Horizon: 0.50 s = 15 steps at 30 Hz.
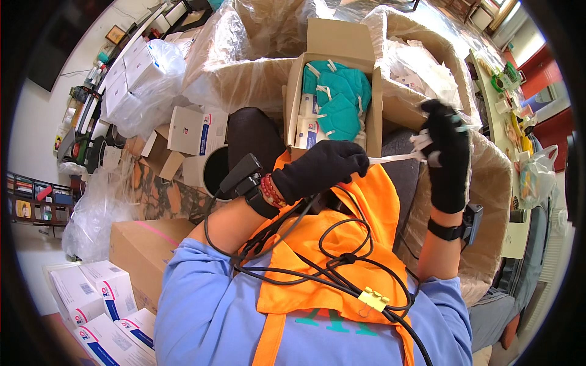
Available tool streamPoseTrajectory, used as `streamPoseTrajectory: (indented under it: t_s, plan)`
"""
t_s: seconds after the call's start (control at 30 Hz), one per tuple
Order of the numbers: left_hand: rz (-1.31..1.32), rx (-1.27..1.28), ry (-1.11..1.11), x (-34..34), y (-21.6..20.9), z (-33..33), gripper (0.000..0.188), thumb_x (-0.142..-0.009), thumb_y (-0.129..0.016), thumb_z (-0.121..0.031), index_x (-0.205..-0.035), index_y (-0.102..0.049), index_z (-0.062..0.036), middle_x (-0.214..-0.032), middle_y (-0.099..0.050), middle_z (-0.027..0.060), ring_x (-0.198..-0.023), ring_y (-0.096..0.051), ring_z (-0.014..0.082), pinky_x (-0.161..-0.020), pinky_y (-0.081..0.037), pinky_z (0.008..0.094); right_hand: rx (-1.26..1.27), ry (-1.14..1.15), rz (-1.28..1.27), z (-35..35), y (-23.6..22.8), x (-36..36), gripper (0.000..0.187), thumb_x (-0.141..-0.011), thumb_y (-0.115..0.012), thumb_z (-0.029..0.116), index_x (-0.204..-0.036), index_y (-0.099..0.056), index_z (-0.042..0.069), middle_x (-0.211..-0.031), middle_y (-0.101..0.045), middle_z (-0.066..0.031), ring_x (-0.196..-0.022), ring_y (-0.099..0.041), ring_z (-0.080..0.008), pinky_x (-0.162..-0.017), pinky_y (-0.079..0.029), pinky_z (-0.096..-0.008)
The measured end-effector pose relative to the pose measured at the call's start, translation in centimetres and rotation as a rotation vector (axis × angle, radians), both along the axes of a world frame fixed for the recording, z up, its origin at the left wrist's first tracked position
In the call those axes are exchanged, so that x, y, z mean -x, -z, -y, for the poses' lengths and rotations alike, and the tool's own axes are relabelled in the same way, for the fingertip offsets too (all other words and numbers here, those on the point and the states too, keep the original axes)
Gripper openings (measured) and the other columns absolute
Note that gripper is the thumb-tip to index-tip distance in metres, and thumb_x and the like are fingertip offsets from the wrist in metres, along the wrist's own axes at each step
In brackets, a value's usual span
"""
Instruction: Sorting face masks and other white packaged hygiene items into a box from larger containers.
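A thin white strap (pixel 394 159) is stretched between my two black-gloved hands. Its left end is pinched in the fingertips of my left hand (pixel 320 171). My right hand (pixel 447 152), slightly blurred, is closed on the other end, and white material shows between its fingers. Just beyond my left hand, an open cardboard box (pixel 377 104) stands at my lap, its far flap raised. Inside lie several green folded face masks (pixel 339 100) with white straps, and small white packs (pixel 309 125) line its left side.
Large plastic-lined cartons (pixel 262 76) stand ahead, one holding white packets (pixel 424 70). White boxes (pixel 116 329) are stacked at lower left beside a brown carton (pixel 143 250). Black cables (pixel 348 259) hang across my orange apron (pixel 366 213). A cluttered table (pixel 497 91) runs along the right.
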<state>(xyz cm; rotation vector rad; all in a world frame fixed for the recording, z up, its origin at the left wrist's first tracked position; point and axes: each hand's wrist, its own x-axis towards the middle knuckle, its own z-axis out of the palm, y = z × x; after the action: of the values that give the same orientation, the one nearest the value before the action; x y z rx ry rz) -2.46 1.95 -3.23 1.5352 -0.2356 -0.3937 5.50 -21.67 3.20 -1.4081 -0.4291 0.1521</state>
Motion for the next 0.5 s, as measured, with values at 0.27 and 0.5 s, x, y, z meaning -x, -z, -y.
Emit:
streamPoseTrajectory:
  t_s: [0.27, 0.5]
  plan:
    - [0.595, -0.432, -0.150, 0.1, -1.0, -0.6, 0.014, -0.094, -0.055, -0.015, -0.099, -0.067, -0.0078, -0.085, -0.066, 0.0079, -0.079, -0.066, 0.0182, -0.070, -0.052, 0.0313, 0.654, -0.134, 0.296, -5.8, 2.5, 4.0, 0.029, -0.088, -0.068, 0.025, -0.098, -0.068, -0.002, -0.076, -0.068, -0.0141, -0.065, -0.064, -0.0189, -0.062, -0.049, -0.0312]
    - [-0.102, -0.370, 0.289, 2.4, -4.6, -1.9, 0.012, -0.088, -0.064, -0.012, -0.098, -0.067, -0.0049, -0.085, -0.066, 0.0045, -0.074, -0.062, 0.0080, -0.067, -0.051, 0.0249, 0.615, -0.414, -0.056, -3.7, 4.9, 6.4, 0.040, -0.088, -0.067, 0.039, -0.085, -0.069, -0.001, -0.060, -0.062, -0.0098, -0.052, -0.056, -0.0171, -0.054, -0.044, -0.0318]
